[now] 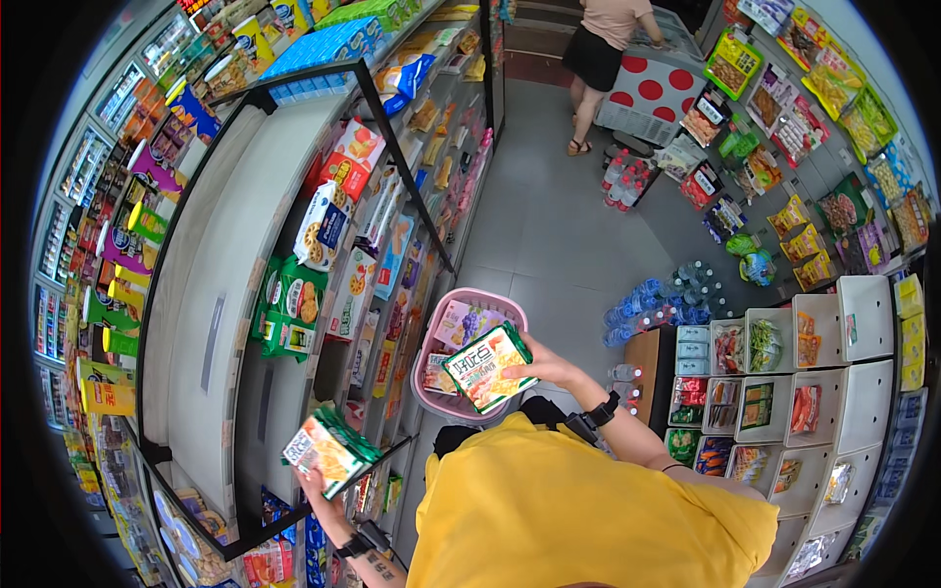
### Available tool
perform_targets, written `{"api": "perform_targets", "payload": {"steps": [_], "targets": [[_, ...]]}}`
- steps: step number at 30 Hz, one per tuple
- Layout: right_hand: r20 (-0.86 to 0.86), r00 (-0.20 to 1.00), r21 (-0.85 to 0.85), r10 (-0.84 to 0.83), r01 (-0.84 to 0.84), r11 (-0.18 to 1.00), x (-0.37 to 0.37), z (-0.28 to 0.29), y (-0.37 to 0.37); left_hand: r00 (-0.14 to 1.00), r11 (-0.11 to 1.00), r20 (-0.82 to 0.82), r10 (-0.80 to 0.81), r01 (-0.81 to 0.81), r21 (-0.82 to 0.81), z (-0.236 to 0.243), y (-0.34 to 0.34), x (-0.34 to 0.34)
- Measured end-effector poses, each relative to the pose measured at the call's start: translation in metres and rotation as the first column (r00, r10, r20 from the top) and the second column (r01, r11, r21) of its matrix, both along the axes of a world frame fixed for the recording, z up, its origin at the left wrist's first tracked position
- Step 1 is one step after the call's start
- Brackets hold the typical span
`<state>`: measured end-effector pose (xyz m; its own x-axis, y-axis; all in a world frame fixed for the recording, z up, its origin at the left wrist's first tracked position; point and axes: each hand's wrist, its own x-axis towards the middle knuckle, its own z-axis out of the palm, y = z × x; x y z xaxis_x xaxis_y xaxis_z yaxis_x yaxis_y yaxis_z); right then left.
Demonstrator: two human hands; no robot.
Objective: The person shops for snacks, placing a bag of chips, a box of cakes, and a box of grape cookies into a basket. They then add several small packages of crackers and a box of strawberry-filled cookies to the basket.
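Observation:
In my left hand (311, 484) is a green-and-white biscuit packet (333, 449), raised beside the lower left end of the shelf rack; it may be more than one packet stacked. My right hand (541, 362) grips a similar green-and-white biscuit packet (478, 380) by its right side, with the fingers mostly hidden. That packet is tilted above a pink plastic basket (420, 380) on the floor. A purple-and-white box (461, 321) with a grape picture and other packages show inside the basket. The right-hand packet covers part of its contents.
Along my left runs a black-framed shelf rack (201, 323) carrying green packets (291, 306), a white-and-blue cookie pack (323, 225) and a red box (355, 157). Bottled drinks (647, 306) and white bins (774, 333) stand right. A person (598, 54) is by a dotted chest (644, 90).

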<state>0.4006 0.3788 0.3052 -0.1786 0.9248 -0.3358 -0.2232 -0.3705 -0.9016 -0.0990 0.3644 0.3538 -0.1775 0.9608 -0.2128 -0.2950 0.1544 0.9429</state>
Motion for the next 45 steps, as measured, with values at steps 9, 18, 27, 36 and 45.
{"api": "perform_targets", "payload": {"steps": [9, 18, 27, 36, 45], "targets": [[0.050, 0.997, -0.012, 0.063, -0.063, 0.998, 0.011, -0.011, -0.008, 0.966, 0.985, 0.212, -0.149, 0.164, -0.052, -0.013, -0.021, 0.084], [0.023, 0.987, -0.027, 0.160, -0.160, 0.987, 0.010, -0.049, -0.013, 0.975, 0.953, 0.176, -0.133, 0.175, -0.247, -0.028, -0.057, 0.125], [0.146, 0.987, -0.045, 0.066, -0.060, 0.997, -0.007, -0.059, -0.028, 0.909, 0.921, 0.306, -0.281, 0.346, -0.181, -0.035, -0.023, 0.125], [0.249, 0.965, -0.169, -0.081, 0.126, 0.978, -0.022, -0.027, -0.066, 0.810, 0.819, 0.361, -0.462, 0.546, -0.176, -0.069, 0.008, 0.107], [0.283, 0.939, -0.202, -0.197, 0.259, 0.944, -0.031, -0.029, -0.083, 0.728, 0.748, 0.432, -0.532, 0.644, -0.162, -0.086, 0.024, 0.112]]}}
